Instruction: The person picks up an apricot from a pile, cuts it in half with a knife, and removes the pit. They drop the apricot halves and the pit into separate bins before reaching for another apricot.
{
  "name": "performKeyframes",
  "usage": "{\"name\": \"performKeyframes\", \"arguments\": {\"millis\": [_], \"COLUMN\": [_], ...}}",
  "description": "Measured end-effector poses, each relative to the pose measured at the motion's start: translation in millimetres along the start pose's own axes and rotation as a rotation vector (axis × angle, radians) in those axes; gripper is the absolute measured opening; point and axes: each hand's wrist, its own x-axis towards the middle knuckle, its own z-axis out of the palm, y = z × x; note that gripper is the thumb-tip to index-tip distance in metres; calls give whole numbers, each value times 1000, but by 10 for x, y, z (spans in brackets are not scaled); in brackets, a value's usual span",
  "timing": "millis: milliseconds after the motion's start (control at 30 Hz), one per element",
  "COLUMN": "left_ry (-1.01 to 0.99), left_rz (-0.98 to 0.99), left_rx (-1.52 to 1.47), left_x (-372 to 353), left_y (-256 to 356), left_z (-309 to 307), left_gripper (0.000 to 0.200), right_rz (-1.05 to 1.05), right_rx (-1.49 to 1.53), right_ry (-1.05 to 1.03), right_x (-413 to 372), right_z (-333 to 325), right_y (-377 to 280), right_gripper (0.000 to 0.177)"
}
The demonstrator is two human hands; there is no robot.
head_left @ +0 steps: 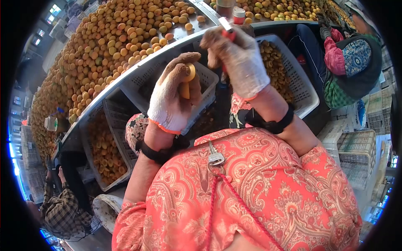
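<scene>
My left hand (173,94), in a stained white work glove, is closed round an apricot (190,72). Two yellow-orange parts of the fruit show between thumb and fingers, and the cut looks open. My right hand (244,60), gloved too, grips a small knife (228,32) by its red handle, with a short pale end pointing up and left. The knife is apart from the apricot. Below both hands stands a white plastic crate (208,79), partly hidden by my left hand. A metal table (184,35) heaped with whole apricots (125,31) lies just beyond.
Crates of apricot halves stand to the right (307,94) and left (121,175). A red-lidded jar (238,16) sits at the table edge. Co-workers sit at the right (356,62) and lower left (63,213). A white bucket (104,207) is near my left elbow.
</scene>
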Motion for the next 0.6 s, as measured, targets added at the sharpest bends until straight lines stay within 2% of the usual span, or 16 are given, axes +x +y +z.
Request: {"name": "performKeyframes", "arguments": {"millis": [33, 67, 100, 167, 200, 233, 300, 333, 500, 600], "left_ry": [-36, -74, -80, -79, -79, -83, -41, -62, -50, -41], "left_rz": [46, 93, 93, 217, 104, 102, 47, 63, 39, 34], "left_rx": [2, 4, 5, 409, 251, 254, 153, 71, 124, 116], "left_x": [-5, -12, -22, -49, -71, -86, -111, -114, -147, -122], "left_y": [-13, -28, -39, -40, -36, -44, -98, -130, -121, -124], "left_z": [-4, 1, 21, 74, 101, 135, 205, 217, 238, 252], "left_gripper": [36, 36, 36, 35, 37, 37, 37, 43, 46, 45], "right_rz": [-31, -60, -65, -439, -624, -627, -35, -42, -36, -63], "right_rx": [-30, 194, 193, -145, -316, -316, 570, 493, 604, 577], "right_ry": [53, 86, 89, 83, 79, 84, -21, 39, -11, 62], "right_x": [1, 37, 35, 30, 30, 35, 41, 3, 71, 59], "right_z": [-5, 7, 13, 34, 46, 75, 163, 218, 223, 263], "right_y": [-70, -72, -87, -141, -175, -216, -305, -338, -231, -250], "right_gripper": [14, 12, 12, 12, 15, 15, 23, 30, 30, 28]}}
